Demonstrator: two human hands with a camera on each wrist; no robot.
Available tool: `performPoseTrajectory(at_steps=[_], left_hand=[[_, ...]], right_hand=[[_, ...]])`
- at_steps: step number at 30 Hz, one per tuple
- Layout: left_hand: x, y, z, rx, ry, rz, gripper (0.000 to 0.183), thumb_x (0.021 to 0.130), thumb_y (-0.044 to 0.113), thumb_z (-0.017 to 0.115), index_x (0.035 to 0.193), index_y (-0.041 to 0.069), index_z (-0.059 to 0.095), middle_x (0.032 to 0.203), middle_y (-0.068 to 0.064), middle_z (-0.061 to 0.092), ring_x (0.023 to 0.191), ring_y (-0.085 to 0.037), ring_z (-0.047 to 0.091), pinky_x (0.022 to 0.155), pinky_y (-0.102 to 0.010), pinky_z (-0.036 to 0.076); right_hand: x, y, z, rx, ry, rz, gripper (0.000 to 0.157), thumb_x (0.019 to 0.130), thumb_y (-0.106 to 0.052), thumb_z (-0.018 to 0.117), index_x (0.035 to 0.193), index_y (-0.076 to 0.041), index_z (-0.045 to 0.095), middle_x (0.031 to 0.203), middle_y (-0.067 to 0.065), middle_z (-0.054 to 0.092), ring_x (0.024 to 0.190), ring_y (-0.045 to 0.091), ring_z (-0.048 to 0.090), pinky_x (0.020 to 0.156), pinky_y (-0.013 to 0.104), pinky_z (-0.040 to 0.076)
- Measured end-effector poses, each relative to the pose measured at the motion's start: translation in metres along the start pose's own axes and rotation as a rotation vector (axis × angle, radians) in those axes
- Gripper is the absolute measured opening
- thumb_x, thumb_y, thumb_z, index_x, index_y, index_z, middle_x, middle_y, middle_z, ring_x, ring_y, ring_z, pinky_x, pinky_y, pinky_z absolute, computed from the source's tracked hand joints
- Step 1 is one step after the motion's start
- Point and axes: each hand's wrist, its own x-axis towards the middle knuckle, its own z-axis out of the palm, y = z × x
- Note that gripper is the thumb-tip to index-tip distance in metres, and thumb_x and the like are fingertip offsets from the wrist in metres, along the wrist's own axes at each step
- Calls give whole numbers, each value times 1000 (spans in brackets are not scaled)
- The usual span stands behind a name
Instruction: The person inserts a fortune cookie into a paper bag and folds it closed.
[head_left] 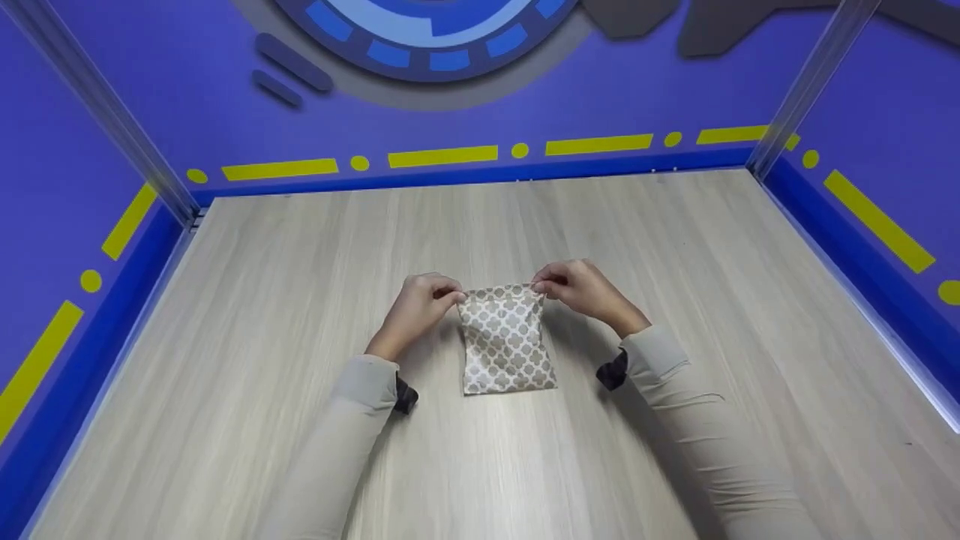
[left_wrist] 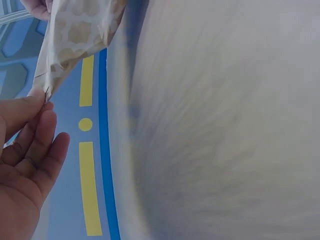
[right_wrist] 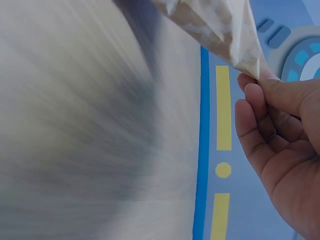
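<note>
A small cloth pouch (head_left: 506, 341), beige with a white lattice pattern, is in the middle of the head view. My left hand (head_left: 421, 309) pinches its upper left corner between thumb and finger. At the upper right corner, my right hand (head_left: 589, 292) pinches the fabric the same way. The top edge is stretched between both hands, and the lower edge is nearest me. In the left wrist view the pouch (left_wrist: 80, 30) hangs slanting from the left thumb. The right wrist view shows the pouch (right_wrist: 215, 30) drawn to a point at the right fingertips. What the pouch holds, if anything, is hidden.
A light wood-grain table (head_left: 300, 247) lies under the hands. Blue-purple panels with yellow dashes (head_left: 442, 156) enclose its back and sides. Metal posts (head_left: 814, 82) stand at the back corners. Dark wrist devices (head_left: 613, 370) sit by the cuffs.
</note>
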Motion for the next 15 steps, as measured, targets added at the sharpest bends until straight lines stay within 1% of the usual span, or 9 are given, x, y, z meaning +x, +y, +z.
performPoseTrajectory(at_steps=[6,8,15], left_hand=[[6,-2,5,-8,-22,-32,8,88,6,66,89,2,72,89,-10,71,81,-21,64,76,-34,52],[9,-3,7,-9,-20,-53,7,88,6,66,87,2,72,88,-10,70,82,-21,64,76,-33,52],[20,-4,14,3,7,-148,6,86,6,68,86,3,73,86,-9,70,80,-19,63,75,-32,51]], right_hand=[[3,7,-2,18,-17,57,14,92,-7,62,98,0,72,91,13,71,72,11,59,64,19,48],[5,8,-2,18,-5,82,14,91,-8,63,98,-1,73,92,13,71,73,10,58,64,19,47],[14,14,1,48,56,227,16,90,-12,64,98,-2,74,93,13,71,68,9,58,61,19,47]])
